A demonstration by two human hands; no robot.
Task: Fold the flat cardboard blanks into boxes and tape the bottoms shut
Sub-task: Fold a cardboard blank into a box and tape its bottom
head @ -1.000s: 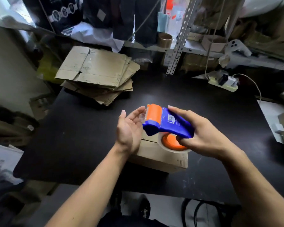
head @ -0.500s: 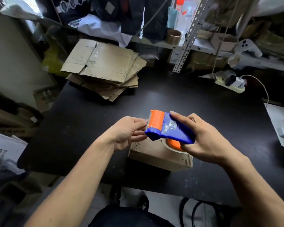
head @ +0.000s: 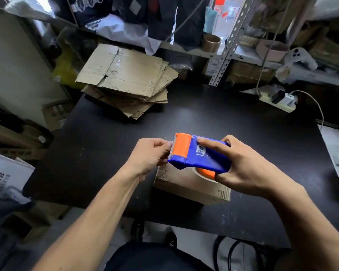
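**A:** Where does the job stand at the black worktop [head: 233, 122]?

**B:** A folded cardboard box [head: 186, 182] sits near the front edge, directly beneath both hands. The right hand [head: 243, 169] is wrapped around a blue-and-orange tape dispenser [head: 199, 154], index finger laid along its top. The left hand [head: 152, 153] is curled at the serrated cutter end, fingertips pinching there, apparently at the clear tape's free end, though the tape itself is too faint to make out.

**A:** Which way does the dispenser lie?

**B:** Its long axis runs left to right, slightly tilted, cutter pointing toward the person's left; the orange-cored roll hangs below, just above the box top.

**A:** How would these things handle?

**B:** The dispenser looks like light, rigid plastic, best held across its blue body, away from the teeth. The box appears light and stiff but crushable at its worn corners; it should be steadied on a flat panel. The stack of flat blanks [head: 125, 79] waits at the far left of the worktop, thin sheets likely to flex, best lifted by an edge.
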